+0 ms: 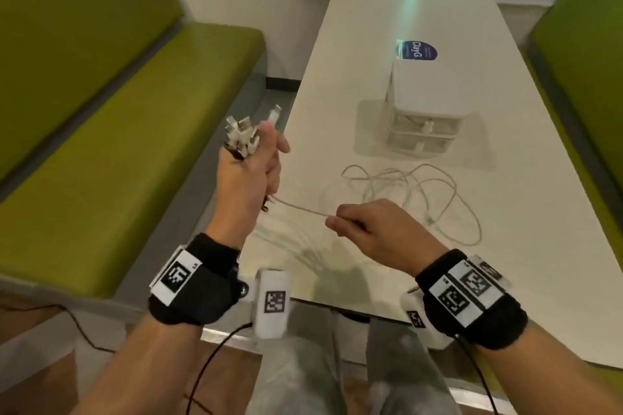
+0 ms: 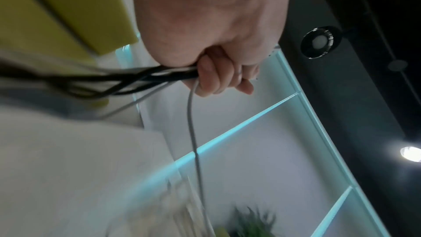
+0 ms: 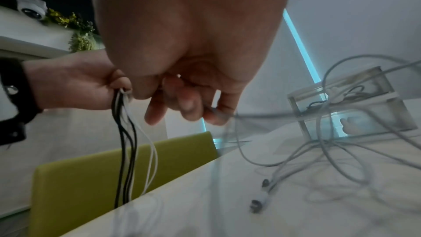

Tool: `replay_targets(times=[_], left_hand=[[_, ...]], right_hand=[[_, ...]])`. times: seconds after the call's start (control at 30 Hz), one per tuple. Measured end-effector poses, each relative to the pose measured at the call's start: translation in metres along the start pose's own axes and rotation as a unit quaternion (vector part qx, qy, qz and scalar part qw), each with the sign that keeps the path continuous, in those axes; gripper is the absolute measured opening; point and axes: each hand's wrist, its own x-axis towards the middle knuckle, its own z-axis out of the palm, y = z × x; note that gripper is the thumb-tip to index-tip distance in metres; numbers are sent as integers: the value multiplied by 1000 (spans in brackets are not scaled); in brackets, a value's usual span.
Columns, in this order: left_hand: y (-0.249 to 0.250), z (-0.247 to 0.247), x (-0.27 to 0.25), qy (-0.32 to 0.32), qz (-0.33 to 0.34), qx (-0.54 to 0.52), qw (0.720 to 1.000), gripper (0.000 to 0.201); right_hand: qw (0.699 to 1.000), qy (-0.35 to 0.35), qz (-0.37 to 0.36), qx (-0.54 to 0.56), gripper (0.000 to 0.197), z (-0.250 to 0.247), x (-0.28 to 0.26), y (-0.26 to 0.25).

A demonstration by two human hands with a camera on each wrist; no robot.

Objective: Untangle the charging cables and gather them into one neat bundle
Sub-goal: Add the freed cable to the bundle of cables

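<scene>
My left hand [image 1: 251, 168] is raised at the table's left edge and grips a bunch of charging cables, black and white, with their white plugs [image 1: 242, 136] sticking up from the fist. In the left wrist view its curled fingers [image 2: 214, 77] clamp the cables [image 2: 136, 78], which trail off left and down. My right hand [image 1: 367, 226] pinches one white cable [image 1: 300, 209] stretched taut from the left fist. Beyond it that cable runs into a loose white tangle [image 1: 421, 192] lying on the white table [image 1: 354, 44]. In the right wrist view two plug ends [image 3: 257, 203] of the tangle lie on the table.
A small clear two-drawer organiser [image 1: 424, 108] with cables inside stands just behind the tangle; a blue round sticker [image 1: 416, 50] lies beyond it. Green benches [image 1: 118, 145] flank the table on both sides. My knees are under the table's near edge.
</scene>
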Motion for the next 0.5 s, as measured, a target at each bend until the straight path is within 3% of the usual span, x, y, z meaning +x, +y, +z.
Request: replay_targets(times=[0.13,0.2,0.27,0.4,0.47,0.5], left_hand=[[25,-51,22,54,69,43,995,29],[26,-56,25,37,85,140,986,25],[17,-38,19,-22,70,240,968,5],[-17,14,-4,-161,-47,264,950,47],[-28,20,-7,-183,-58,279,941,51],[-32,18,-5,-182,-54,302,934,43]], right_hand=[[998,-13,65,-16,48,-12,14,29],[997,-11,75,-11,45,-14,22,35],[999,-5,39,-18,41,-11,33,30],[1000,16,14,13,11,-3,41,13],[1000,4,8,28,10,-4,33,15],[1000,-9,7,29,14,-6,28,18]])
